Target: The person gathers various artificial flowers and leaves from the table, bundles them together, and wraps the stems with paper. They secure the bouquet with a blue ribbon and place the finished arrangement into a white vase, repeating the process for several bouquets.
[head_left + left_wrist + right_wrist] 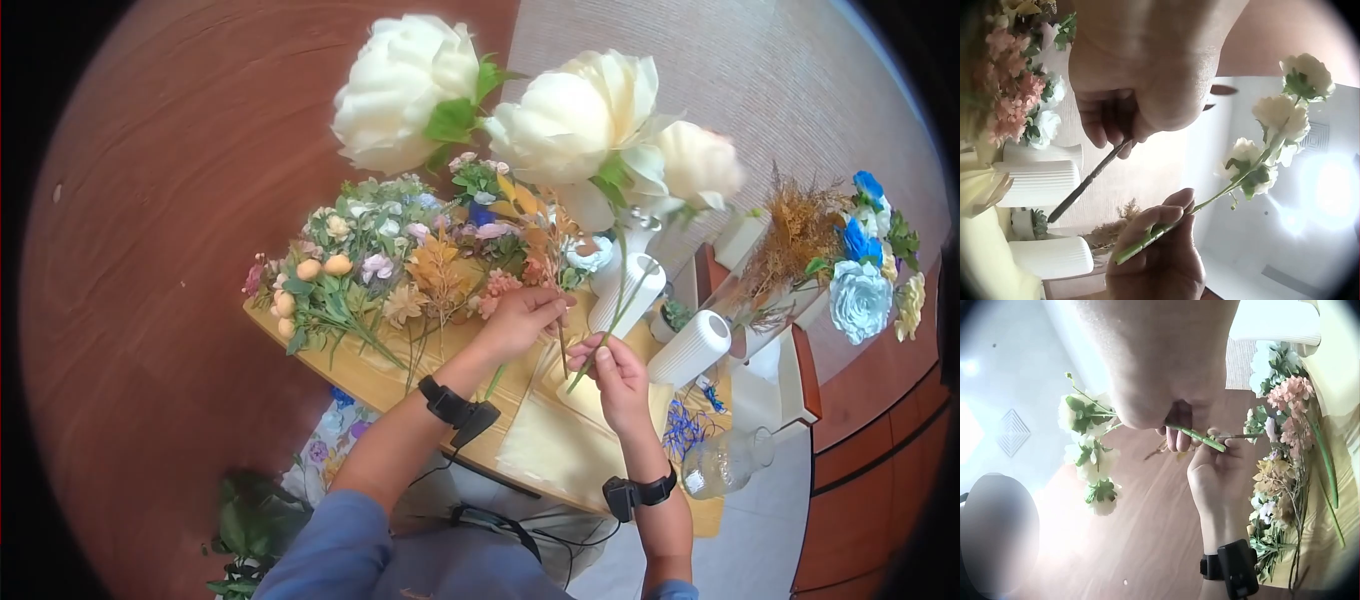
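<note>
My right hand [615, 375] pinches the green stem [610, 325] of an artificial flower spray with large white peony heads [565, 115], which rise toward the camera. Just left of it, my left hand [525, 322] holds a brown-stemmed artificial branch with orange-brown leaves [545, 245]. The bare lower end of that brown stem [1085, 187] slants out below the left fingers in the left wrist view. In the right wrist view, the cut end of the green stem [1210, 442] pokes out from the right hand, close to the left hand [1216, 478].
Many artificial flowers [375, 265] cover the left of the wooden table [470, 430]. Ribbed white vases [692, 348] lie on the right, near a small potted plant [675, 315]. Pale yellow wrapping sheets [540, 440], blue shreds [688, 430] and a glass vase [725, 465] are nearer me.
</note>
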Tool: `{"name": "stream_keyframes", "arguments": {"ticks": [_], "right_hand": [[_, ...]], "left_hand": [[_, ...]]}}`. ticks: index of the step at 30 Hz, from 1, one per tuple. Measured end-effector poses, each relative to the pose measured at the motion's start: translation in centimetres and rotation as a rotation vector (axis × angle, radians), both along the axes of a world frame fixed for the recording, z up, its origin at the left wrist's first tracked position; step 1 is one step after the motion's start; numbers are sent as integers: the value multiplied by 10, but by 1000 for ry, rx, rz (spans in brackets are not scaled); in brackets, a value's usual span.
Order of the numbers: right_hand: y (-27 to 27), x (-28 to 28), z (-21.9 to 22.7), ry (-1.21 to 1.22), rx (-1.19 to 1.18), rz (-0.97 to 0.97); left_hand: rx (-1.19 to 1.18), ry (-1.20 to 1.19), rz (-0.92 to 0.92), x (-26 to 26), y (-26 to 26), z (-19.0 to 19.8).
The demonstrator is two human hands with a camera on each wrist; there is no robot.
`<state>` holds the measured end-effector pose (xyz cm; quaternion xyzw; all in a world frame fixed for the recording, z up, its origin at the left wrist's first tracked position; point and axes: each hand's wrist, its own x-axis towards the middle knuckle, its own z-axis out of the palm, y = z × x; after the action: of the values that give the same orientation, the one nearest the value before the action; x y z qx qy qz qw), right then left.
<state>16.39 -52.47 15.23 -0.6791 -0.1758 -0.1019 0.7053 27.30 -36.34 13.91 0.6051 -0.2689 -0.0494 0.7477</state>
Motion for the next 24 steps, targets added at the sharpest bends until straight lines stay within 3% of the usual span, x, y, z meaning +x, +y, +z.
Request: {"name": "stream_keyframes", "arguments": {"ticks": [2,12,14,22,24], "right_hand": [[4,-1,4,14,-1,15],[4,8,-1,14,-110,-34],[1,10,-4,35,-87,-42],[-3,14,-10,23,-86,-73],[-4,13,-11,16,-75,-113]], "left_hand": [[41,-59,-150,7,2,-5],[-29,-60,-150,-8,-4,1],[34,-111,-250,-3,0,0],[15,-93,-216,-3,-3,-2],[68,-96,-115,-4,-3,-1]]}}
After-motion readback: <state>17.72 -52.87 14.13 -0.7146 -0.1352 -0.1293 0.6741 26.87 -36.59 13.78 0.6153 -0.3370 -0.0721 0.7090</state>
